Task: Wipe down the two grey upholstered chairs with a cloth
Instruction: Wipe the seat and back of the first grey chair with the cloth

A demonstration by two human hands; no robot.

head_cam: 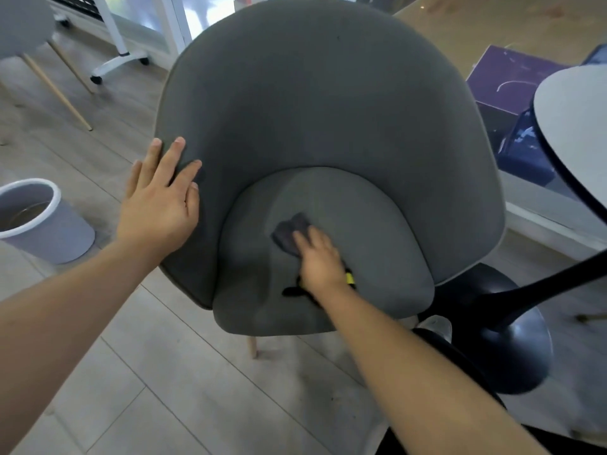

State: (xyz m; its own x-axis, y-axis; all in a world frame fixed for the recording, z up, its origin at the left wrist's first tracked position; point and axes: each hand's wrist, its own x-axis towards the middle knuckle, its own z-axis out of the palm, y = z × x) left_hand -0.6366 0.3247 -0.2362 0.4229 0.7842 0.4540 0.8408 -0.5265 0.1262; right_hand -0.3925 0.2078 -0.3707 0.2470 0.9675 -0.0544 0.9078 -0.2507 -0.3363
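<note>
A grey upholstered chair [315, 103] with a curved back fills the middle of the view. My left hand [161, 198] lies flat with spread fingers on the chair's left armrest edge. On the seat cushion [371, 244], my right hand [320, 261] presses a dark grey cloth [289, 233], which shows beyond my fingertips. A black and yellow object sticks out from under my right wrist. A second grey chair [23, 24] stands at the far left, mostly cut off by the frame.
A grey bin with a white rim [42, 221] stands on the wooden floor at left. A white round table [578, 126] on a black pedestal base [512, 343] is close on the right. A purple box [505, 83] lies behind it. A white wheeled stand [118, 57] is at the back.
</note>
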